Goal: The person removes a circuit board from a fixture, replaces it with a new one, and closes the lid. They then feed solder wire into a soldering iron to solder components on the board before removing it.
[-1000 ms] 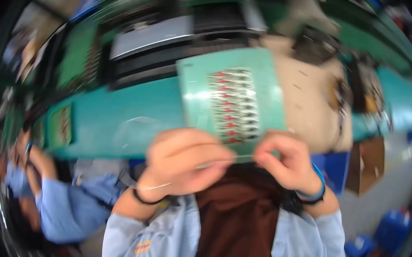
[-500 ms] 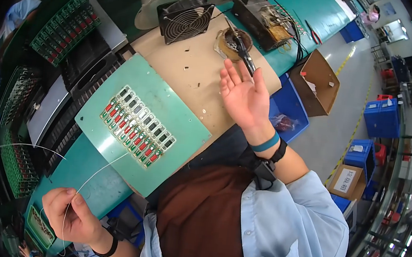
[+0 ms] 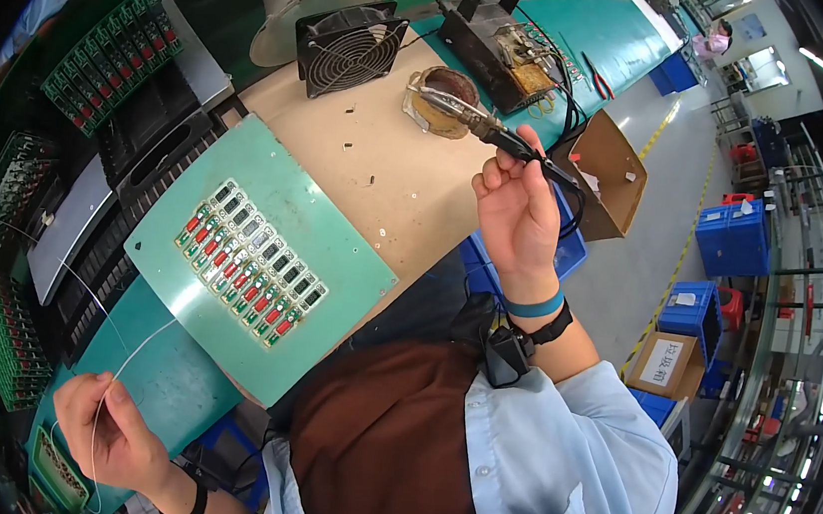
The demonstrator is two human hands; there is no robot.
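My left hand (image 3: 112, 434) is at the lower left, its thumb and fingers pinched on a thin silvery solder wire (image 3: 148, 338). The wire's free end reaches to the lower edge of a pale green board (image 3: 343, 240). On that board lies a panel of small circuit boards (image 3: 248, 262), carrying rows of dark and red parts. At the upper right, my right hand (image 3: 517, 223) is closed around the black handle of a soldering iron (image 3: 509, 141), palm turned up. The iron's metal tip points left, over a round brown dish (image 3: 450, 85).
A black fan (image 3: 350, 50) stands on brown cardboard (image 3: 420, 173) beyond the board. Right of it is an open-topped device (image 3: 498, 55). Racks of green circuit boards (image 3: 111, 60) line the left. A cardboard box (image 3: 606, 167) and a blue bin (image 3: 567, 258) sit beside the bench.
My right hand, earlier open beside the soldering iron, now grips it, and the iron has swung from its resting place to point left. The wire's end has drawn back off the panel.
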